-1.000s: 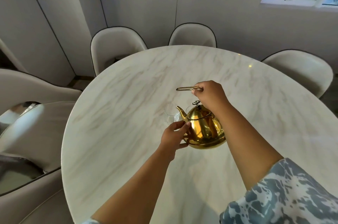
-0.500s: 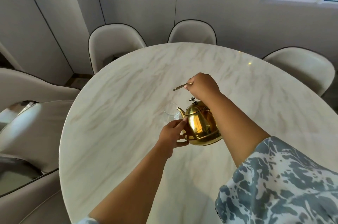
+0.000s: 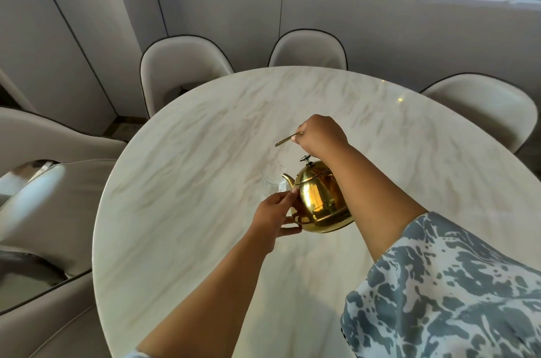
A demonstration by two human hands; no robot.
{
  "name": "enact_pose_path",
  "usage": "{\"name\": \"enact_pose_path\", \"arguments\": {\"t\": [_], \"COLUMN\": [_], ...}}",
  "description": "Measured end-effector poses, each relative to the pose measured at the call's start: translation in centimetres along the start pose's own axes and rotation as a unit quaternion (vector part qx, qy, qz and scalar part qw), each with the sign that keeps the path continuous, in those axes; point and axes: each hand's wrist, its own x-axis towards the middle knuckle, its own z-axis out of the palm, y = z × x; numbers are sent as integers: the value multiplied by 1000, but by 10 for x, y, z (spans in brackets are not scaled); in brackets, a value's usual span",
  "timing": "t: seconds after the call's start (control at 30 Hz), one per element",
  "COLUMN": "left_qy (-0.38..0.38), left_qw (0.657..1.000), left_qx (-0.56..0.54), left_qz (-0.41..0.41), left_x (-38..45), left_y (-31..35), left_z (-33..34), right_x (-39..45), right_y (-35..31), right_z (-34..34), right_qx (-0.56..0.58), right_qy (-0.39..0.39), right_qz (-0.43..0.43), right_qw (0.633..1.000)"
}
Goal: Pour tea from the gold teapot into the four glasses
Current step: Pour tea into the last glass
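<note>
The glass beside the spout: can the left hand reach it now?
Probably yes. The left hand rests against the gold teapot just below the spout, and the glass stands right beyond its fingertips, with nothing between them.

Views: one, head-worn, wide-angle.
Position: above the near edge of the marble table (image 3: 181, 211).
Facing: forward and down across the tabletop toward the far chairs (image 3: 307, 49) and wall.
Nearness: close; both forearms enter from the bottom edge.
Distortion: table rim and wall lines bow outward.
Shared coverage: none, single view.
</note>
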Motion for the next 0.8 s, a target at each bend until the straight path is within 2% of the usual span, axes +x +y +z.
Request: {"name": "enact_pose_path", "arguments": {"t": [0.8], "left_qy": [2], "left_qw": [1000], "left_qx": [-4], "left_qz": [-5], "left_x": [-4], "left_y": [0], "left_z": [-1], "right_x": [3], "right_y": [-8], "right_z": [-2], "right_qx": [-36], "right_qy": [-1], "right_qz": [0], "right_qw": [999]}}
